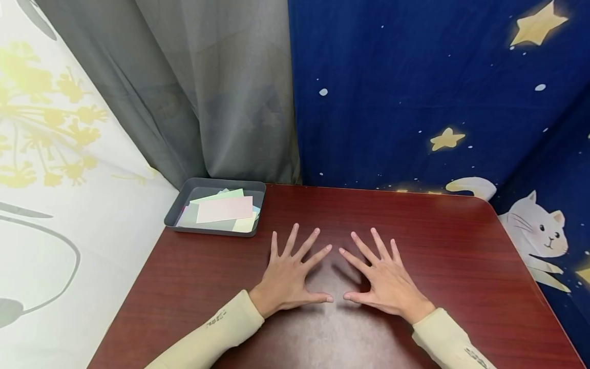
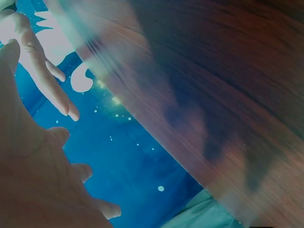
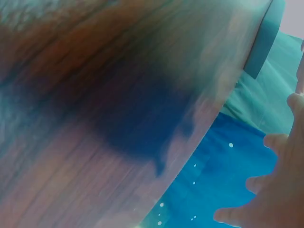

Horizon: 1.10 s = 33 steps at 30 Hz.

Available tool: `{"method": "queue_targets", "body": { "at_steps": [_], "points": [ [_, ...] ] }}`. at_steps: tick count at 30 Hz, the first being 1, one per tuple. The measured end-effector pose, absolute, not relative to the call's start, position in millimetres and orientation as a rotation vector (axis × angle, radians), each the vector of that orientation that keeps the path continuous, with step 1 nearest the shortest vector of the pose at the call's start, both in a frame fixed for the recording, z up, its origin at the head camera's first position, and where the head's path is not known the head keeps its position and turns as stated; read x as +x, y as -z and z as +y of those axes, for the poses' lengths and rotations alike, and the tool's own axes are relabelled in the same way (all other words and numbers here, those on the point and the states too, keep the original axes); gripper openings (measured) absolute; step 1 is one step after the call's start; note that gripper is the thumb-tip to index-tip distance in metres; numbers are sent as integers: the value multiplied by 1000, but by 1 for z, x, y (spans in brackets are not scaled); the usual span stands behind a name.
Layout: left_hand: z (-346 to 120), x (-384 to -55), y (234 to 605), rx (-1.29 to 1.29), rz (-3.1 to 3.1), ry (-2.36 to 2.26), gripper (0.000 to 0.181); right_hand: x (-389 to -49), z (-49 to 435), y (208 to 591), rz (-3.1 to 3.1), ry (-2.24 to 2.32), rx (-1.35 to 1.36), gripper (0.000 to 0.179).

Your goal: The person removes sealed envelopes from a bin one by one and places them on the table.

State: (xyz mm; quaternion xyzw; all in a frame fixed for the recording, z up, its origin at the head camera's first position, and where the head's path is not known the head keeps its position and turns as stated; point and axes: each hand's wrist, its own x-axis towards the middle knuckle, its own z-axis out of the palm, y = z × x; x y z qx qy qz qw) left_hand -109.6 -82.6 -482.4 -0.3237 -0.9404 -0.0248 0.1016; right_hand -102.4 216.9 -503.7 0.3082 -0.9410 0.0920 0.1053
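Both hands hover over the dark red wooden table (image 1: 221,277), palms down, with nothing in them. In the head view the left hand (image 1: 288,277) has its fingers spread straight, its thumb pointing toward the other hand. Mirroring it, the right hand (image 1: 389,282) also has spread, straight fingers. A small gap separates the two hands. Nearest to the left hand is a dark grey tray (image 1: 209,231) at the table's back left corner. Inside lie several paper cards, a pink card (image 1: 225,209) on top, a pale green card (image 1: 237,193) behind it. The left wrist view shows the left hand (image 2: 42,166) above the table's shadowed surface.
A grey curtain (image 1: 249,102) and a blue curtain (image 1: 392,102) with stars hang along the table's back edge. White cloth (image 1: 92,230) with yellow print borders the left side. A printed white cat (image 1: 536,228) shows on the fabric at right.
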Motion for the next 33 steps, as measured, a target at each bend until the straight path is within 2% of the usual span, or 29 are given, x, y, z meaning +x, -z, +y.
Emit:
{"method": "queue_targets", "body": {
  "at_steps": [33],
  "points": [
    [-123, -102, 491, -779, -2836, 180, 111, -86, 260, 511, -2832, -296, 696, 98]
  ]
}}
